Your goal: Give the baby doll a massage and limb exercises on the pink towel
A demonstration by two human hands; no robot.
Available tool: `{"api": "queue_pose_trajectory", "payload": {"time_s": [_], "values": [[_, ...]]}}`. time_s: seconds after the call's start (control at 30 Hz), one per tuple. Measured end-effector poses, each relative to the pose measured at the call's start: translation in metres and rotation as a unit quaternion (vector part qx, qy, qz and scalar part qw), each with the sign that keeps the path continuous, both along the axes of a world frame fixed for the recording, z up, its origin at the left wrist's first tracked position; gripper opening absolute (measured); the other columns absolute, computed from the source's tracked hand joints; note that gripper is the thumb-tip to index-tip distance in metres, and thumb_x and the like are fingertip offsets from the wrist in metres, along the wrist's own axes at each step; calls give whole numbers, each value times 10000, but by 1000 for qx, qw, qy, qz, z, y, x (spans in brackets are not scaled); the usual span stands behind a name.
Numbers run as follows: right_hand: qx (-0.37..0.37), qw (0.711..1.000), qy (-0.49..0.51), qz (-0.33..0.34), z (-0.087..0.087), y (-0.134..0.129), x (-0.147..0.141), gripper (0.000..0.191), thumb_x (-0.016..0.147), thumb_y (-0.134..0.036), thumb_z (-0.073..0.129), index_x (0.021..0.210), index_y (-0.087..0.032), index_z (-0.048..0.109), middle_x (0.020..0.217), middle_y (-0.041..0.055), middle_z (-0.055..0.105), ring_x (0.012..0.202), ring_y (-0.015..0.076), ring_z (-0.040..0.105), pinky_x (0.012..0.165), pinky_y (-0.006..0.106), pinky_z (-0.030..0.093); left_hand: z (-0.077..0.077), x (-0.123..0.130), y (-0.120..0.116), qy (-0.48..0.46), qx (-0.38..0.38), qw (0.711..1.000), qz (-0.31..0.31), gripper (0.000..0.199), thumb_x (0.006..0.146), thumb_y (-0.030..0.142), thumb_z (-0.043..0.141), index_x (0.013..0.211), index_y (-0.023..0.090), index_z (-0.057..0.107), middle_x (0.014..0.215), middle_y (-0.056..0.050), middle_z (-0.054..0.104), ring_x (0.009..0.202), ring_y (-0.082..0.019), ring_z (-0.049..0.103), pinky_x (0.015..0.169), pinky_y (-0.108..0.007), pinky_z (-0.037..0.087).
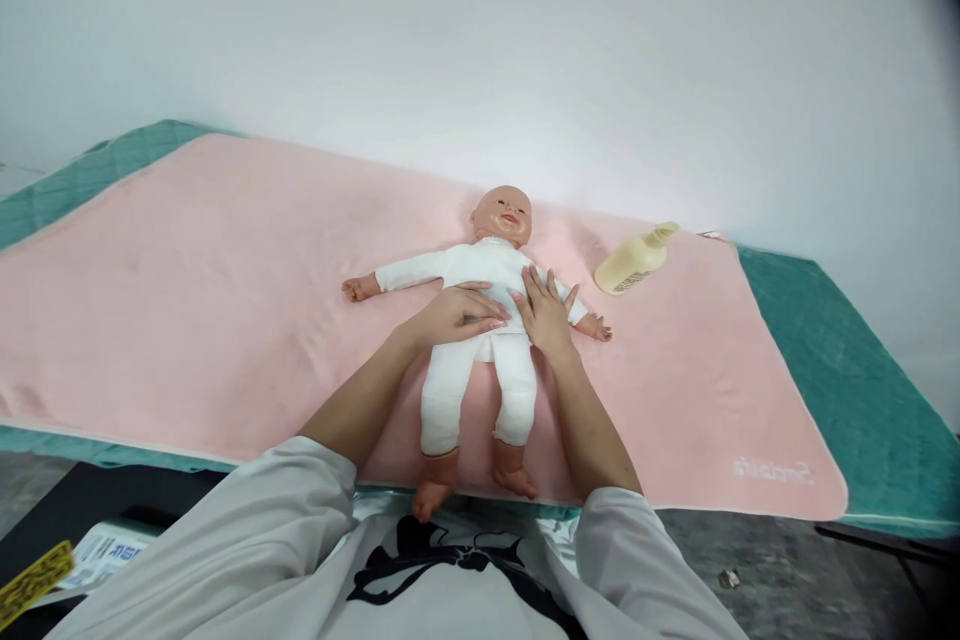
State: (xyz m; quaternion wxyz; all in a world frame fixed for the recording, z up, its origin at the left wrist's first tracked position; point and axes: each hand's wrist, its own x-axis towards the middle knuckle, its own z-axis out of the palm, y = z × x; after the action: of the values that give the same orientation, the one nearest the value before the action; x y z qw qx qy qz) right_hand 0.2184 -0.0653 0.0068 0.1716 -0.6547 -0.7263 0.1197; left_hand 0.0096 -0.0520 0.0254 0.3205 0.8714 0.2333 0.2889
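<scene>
A baby doll [495, 265] with a white cloth body lies on its back on a pink mat [247, 280], its head toward the wall and its feet toward me. On the left side of its belly rests my left hand [461, 313], palm down, fingers stretched out and pointing right. My right hand [546, 313] lies flat with fingers spread on the right side of the doll's torso, near its arm. Both hands touch the doll and hold nothing. The palms are hidden.
A cream pump bottle [634, 262] leans over or lies on the mat, right of the doll. Under the mat is a green quilted cover [847, 380]. A white wall [480, 40] stands behind. At the lower left are a white printed packet [105, 555] and a yellow patterned strip [34, 585].
</scene>
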Motion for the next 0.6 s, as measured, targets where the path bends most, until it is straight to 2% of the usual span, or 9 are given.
{"api": "queue_pose_trajectory", "payload": {"time_s": [0.23,0.47,0.6], "values": [[16,1000,-4,-4,-5,1,1,551,1021,-467,221,1518,-247,314,1584,52,335,1519,309,179,1145,709,-96,7,0,1,71,4,997,9,327,964,396,452,1099,278,726,1201,-23,706,1277,-188,568,1252,-455,45],[15,1000,3,-7,-4,0,0,536,1026,-433,206,1513,-244,327,1582,45,339,1520,292,184,1152,697,-101,-1,-6,12,104,56,989,84,417,1002,406,354,1288,267,624,1417,-3,560,1434,-179,374,1244,-487,22],[4,1000,4,-8,-3,-1,-1,539,1027,-437,198,1514,-244,325,1587,41,329,1520,294,181,1152,696,-102,-7,-8,17,107,89,979,146,424,1002,414,352,1302,266,612,1439,2,542,1431,-182,380,1247,-472,63]]}}
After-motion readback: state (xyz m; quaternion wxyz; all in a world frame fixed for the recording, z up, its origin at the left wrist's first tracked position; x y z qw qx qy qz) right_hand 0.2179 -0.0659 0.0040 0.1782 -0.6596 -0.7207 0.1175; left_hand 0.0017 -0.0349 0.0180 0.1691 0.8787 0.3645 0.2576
